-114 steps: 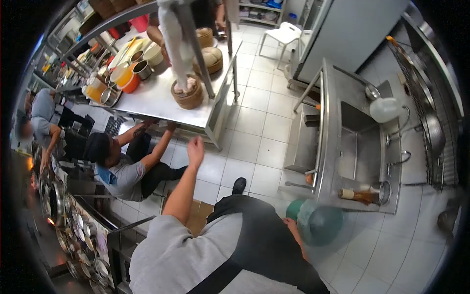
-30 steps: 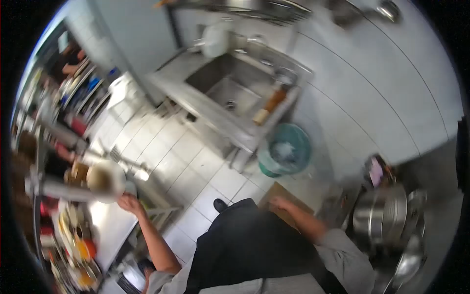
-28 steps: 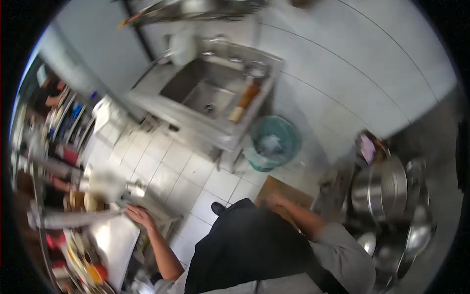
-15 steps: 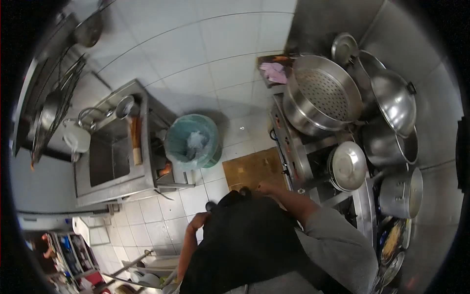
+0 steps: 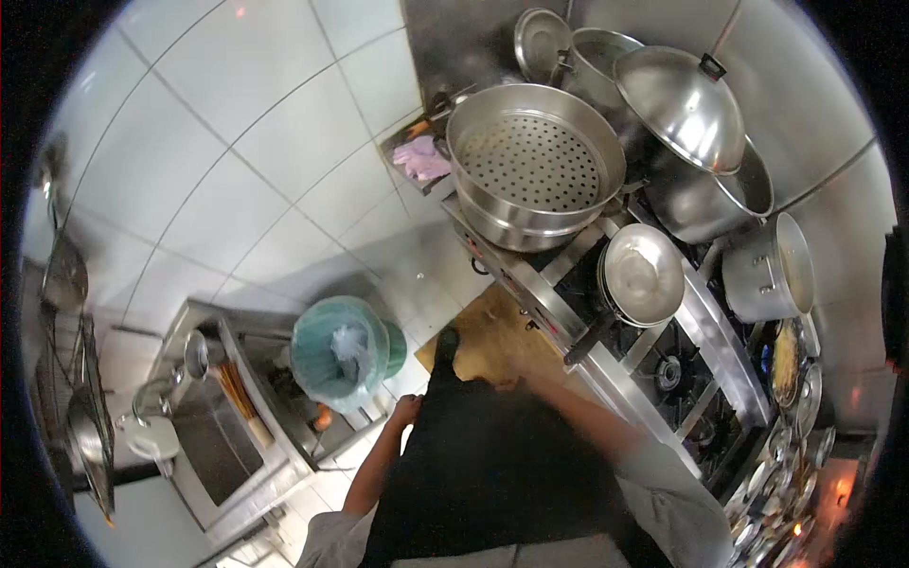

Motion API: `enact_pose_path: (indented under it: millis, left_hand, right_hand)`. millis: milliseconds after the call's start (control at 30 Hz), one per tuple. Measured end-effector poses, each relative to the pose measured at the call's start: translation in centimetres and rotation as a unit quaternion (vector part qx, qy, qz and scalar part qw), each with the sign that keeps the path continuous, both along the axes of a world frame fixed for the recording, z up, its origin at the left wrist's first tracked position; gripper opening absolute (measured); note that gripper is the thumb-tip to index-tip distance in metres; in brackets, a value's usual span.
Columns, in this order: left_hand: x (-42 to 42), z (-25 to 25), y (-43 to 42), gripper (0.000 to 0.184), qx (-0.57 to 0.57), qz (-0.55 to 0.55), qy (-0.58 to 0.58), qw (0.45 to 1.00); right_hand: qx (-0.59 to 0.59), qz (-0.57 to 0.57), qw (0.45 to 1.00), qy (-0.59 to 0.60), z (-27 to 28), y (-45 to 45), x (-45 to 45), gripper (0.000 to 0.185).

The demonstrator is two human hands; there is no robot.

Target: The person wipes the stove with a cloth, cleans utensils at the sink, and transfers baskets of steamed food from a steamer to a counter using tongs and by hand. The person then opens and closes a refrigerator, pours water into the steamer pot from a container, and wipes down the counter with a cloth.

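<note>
Left grip (image 5: 407,409) beside apron (image 5: 502,473) edge; floor (image 5: 410,376) gap separates bin (image 5: 308,371), stove (image 5: 615,381).

two hands (image 5: 407,409), one mat (image 5: 494,331), one bin (image 5: 313,350), one sink (image 5: 213,443), one perforated pot (image 5: 519,214).

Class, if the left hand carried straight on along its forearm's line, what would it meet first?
In the picture, the left hand lines up first with the dark shoe. Depth is unclear; if it passes above that, the stove front probably comes next.
</note>
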State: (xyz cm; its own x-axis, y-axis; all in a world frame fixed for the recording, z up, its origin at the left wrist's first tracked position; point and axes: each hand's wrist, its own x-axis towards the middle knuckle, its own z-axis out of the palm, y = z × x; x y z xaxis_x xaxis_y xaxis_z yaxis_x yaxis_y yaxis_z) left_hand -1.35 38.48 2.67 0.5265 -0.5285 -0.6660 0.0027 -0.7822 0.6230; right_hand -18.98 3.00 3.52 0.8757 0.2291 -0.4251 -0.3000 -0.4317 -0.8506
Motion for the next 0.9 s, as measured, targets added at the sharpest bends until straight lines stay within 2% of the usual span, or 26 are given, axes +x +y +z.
enact_pose_path:
  millis: [33, 67, 100, 133, 167, 200, 233, 300, 333, 400, 433, 500, 567, 600, 633, 667, 733, 800, 867, 900]
  left_hand:
    - [2.2, 0.1, -0.4, 0.043, 0.000, -0.012, -0.001, 1.000]
    - [4.8, 0.5, -1.2, 0.041, -0.041, -0.206, -0.098, 0.973]
    - [7.1, 0.6, -2.2, 0.040, -0.084, -0.388, -0.190, 0.898]
    - [9.1, 0.0, -3.2, 0.039, -0.018, -0.362, -0.125, 0.924]
    - [10.3, 2.6, -5.0, 0.039, 0.072, -0.105, 0.015, 0.992]
    - [12.4, 2.8, -6.0, 0.039, 0.062, -0.151, -0.029, 0.986]
    - [15.0, 1.4, -6.3, 0.040, 0.052, -0.199, -0.071, 0.976]
    - [21.7, -8.0, -5.5, 0.035, 0.003, -0.289, -0.055, 0.956]
    - [24.3, -9.5, -6.1, 0.033, -0.024, -0.330, -0.045, 0.943]
    - [27.7, -3.5, -9.6, 0.028, 0.034, -0.217, 0.037, 0.975]
    - [28.9, -1.9, -11.1, 0.027, 0.050, -0.179, 0.095, 0.978]
    - [31.3, -0.6, -13.6, 0.024, 0.083, -0.156, 0.189, 0.966]
    - [32.0, -0.4, -16.9, 0.023, 0.135, -0.210, 0.247, 0.936]
    - [32.1, 0.4, -18.0, 0.023, 0.150, -0.249, 0.233, 0.928]
    - [31.3, 0.6, -19.6, 0.022, 0.154, -0.316, 0.211, 0.912]
    - [30.7, 0.7, -21.2, 0.022, 0.152, -0.386, 0.187, 0.890]
    - [28.6, 0.3, -25.0, 0.022, 0.127, -0.525, 0.146, 0.829]
    - [25.0, -0.4, -28.4, 0.021, 0.100, -0.639, 0.121, 0.753]
    - [21.1, 0.0, -31.4, 0.021, 0.086, -0.710, 0.115, 0.690]
    - [19.1, 0.2, -32.7, 0.021, 0.082, -0.731, 0.114, 0.668]
  right_hand:
    - [-0.011, 0.000, 1.000, 0.002, -0.2, -0.3, -0.8, 0.038]
    - [-0.023, -0.001, 1.000, 0.000, -0.5, -0.7, -1.9, 0.037]
    - [-0.038, -0.001, 0.999, -0.008, -1.4, -1.2, -3.0, 0.036]
    - [-0.056, -0.001, 0.998, -0.026, -2.4, -1.5, -4.7, 0.035]
    - [-0.072, -0.006, 0.996, -0.044, -3.2, -1.6, -6.3, 0.035]
    - [-0.087, -0.013, 0.994, -0.060, -2.7, -1.6, -7.5, 0.034]
    - [-0.092, -0.034, 0.994, -0.055, 0.8, -1.3, -7.7, 0.034]
    - [-0.138, -0.072, 0.980, 0.124, 7.7, 0.1, -7.1, 0.036]
    - [-0.135, -0.105, 0.976, 0.133, 7.5, 1.1, -7.1, 0.036]
    - [-0.132, -0.252, 0.909, 0.306, 4.3, 3.5, -8.4, 0.036]
    - [-0.122, -0.294, 0.894, 0.316, 5.6, 5.1, -8.7, 0.036]
    - [-0.134, -0.352, 0.906, 0.194, 10.3, 7.7, -7.4, 0.033]
    - [-0.310, -0.234, 0.909, 0.150, 4.7, 11.4, -8.6, 0.029]
    - [-0.250, -0.339, 0.893, 0.158, 3.6, 13.3, -9.0, 0.029]
    - [-0.190, -0.440, 0.864, 0.153, 3.2, 15.4, -9.2, 0.029]
    - [-0.189, -0.490, 0.835, 0.163, 3.4, 17.4, -8.9, 0.029]
    - [-0.072, -0.654, 0.717, 0.231, 4.6, 21.0, -8.1, 0.031]
    - [-0.090, -0.740, 0.621, 0.242, 5.5, 25.2, -7.2, 0.033]
    - [-0.113, -0.804, 0.513, 0.278, 8.4, 29.4, -5.8, 0.040]
    - [-0.105, -0.826, 0.478, 0.279, 9.4, 31.2, -5.0, 0.040]
